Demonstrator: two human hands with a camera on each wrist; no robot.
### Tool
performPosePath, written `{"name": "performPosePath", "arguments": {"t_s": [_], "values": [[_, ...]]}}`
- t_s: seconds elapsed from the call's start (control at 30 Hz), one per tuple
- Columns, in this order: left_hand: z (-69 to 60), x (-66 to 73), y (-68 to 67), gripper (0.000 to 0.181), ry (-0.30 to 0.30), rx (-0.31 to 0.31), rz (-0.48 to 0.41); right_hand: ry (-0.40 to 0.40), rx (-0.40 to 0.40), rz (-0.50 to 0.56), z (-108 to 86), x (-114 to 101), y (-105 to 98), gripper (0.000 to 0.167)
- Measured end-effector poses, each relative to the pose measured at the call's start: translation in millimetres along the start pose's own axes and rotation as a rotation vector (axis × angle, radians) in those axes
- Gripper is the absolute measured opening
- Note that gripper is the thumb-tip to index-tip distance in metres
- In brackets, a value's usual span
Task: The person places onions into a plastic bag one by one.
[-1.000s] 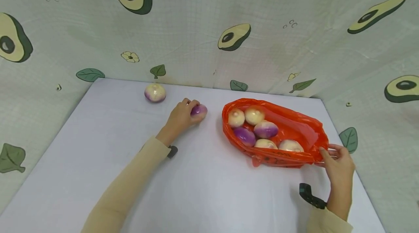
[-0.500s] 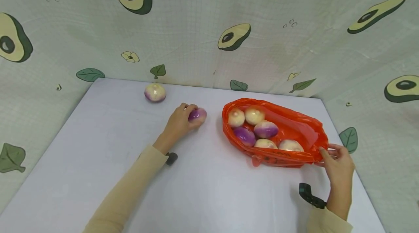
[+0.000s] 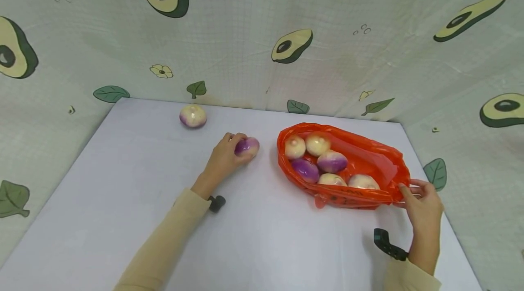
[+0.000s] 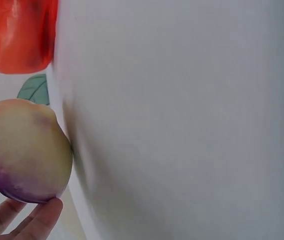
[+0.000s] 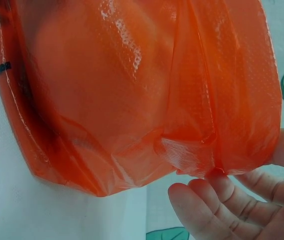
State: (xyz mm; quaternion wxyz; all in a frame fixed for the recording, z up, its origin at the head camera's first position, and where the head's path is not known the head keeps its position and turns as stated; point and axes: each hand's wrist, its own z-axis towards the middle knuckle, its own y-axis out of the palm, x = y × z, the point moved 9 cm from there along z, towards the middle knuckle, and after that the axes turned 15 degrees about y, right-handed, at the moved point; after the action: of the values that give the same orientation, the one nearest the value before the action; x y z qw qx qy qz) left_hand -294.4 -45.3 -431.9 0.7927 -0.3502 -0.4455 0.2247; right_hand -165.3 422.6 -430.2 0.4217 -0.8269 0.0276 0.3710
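Note:
My left hand grips a purple-and-white turnip near the middle of the table, left of the red plastic bag. In the left wrist view this turnip shows its pale top and purple lower side, fingertips against it. With thumb and fingers, my right hand pinches the bag's right end; the right wrist view shows the thin orange-red film close up. Inside the wide-mouthed bag lie several turnips, among them a half-purple turnip and a mostly purple turnip.
Another turnip sits by itself near the back edge of the white table, left of my left hand. A hanging cloth printed with avocados stands behind the table and along its sides.
My left hand has drawn slightly toward me with its turnip, and more of that turnip's purple side shows. The right hand and the bag have hardly moved.

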Motion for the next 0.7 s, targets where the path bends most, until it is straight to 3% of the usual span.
{"name": "performPosePath", "arguments": {"t_s": [0.4,0.7], "values": [[-2.6,21.7,-11.5,0.044,0.014,0.096,-0.059,0.005,0.008,-0.007,0.6,0.0,-0.3,0.065],[-2.3,51.6,-19.7,0.042,0.047,0.105,-0.102,0.0,0.008,-0.001,-1.1,-0.1,-0.7,0.064]]}}
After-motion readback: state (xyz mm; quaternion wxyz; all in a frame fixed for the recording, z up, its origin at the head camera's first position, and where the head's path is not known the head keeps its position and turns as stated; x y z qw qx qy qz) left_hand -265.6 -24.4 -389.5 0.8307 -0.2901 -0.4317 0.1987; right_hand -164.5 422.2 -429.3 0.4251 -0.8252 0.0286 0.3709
